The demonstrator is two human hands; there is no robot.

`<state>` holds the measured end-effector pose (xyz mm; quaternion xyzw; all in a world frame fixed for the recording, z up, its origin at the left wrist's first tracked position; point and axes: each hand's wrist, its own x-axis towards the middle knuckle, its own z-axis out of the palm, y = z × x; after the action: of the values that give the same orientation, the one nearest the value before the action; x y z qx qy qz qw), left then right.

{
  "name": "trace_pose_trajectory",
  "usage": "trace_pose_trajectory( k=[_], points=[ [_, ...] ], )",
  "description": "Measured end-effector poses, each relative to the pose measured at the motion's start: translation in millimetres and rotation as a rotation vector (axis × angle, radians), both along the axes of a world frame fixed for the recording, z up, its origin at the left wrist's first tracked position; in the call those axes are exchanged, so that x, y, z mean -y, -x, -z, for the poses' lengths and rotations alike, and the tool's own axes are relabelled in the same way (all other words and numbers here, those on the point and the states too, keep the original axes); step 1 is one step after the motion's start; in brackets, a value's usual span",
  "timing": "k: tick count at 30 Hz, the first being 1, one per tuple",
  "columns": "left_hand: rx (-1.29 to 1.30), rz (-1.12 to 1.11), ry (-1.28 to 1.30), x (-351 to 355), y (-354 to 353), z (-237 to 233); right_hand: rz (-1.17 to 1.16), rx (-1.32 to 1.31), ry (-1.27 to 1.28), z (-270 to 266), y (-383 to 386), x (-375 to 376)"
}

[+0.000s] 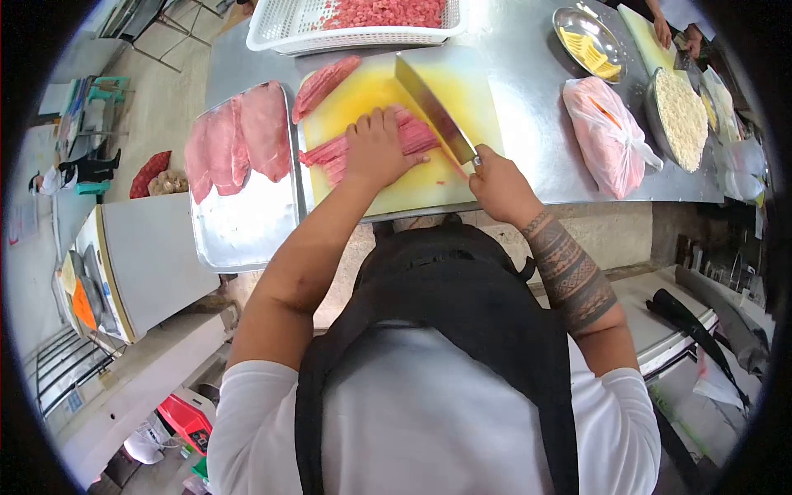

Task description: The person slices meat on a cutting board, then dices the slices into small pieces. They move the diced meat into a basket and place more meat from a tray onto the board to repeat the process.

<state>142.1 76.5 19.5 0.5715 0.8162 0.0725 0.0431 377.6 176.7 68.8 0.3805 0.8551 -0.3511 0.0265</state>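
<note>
My right hand (501,183) is closed round the handle of a large kitchen knife (435,109). Its broad blade points away and to the left, just right of a stack of sliced raw meat (412,132). Over that stack lies my left hand (375,148), fingers curled on top and thumb toward the blade, holding the meat against the yellow-stained cutting board (462,74). A thin strip of meat (452,157) lies beside the blade. Another sliced piece (326,87) rests at the board's upper left edge.
Left of the board, a metal tray (247,239) holds slabs of raw meat (264,128). A white basket (280,37) of diced meat stands behind. To the right are a bowl of yellow slices (590,51), a tied plastic bag (606,136), a bowl of pale chopped food (681,120) and another person's hands (662,33).
</note>
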Motion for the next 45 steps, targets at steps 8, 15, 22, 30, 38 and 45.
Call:
trace_pose_trajectory(
  k=[8, 15, 22, 30, 38, 45],
  points=[
    [-0.092, -0.033, 0.031, -7, 0, 2, 0.126, -0.019, 0.07, 5, -33, -4],
    [-0.335, 0.492, -0.443, -7, -57, 24, 0.233, -0.119, 0.135, 37, -66, 7],
    [0.032, 0.373, -0.158, -26, -84, 12, 0.355, -0.111, 0.368, 10, -71, 19],
    [0.084, -0.032, -0.085, -26, -4, -45, 0.258, -0.194, 0.062, 23, -73, 43],
    [-0.009, 0.069, -0.162, -6, 13, -9, 0.121, 0.112, -0.053, -14, -20, 74],
    [-0.075, 0.13, -0.029, 7, 10, 6, 0.076, 0.104, -0.128, -7, -9, 79]
  ],
)
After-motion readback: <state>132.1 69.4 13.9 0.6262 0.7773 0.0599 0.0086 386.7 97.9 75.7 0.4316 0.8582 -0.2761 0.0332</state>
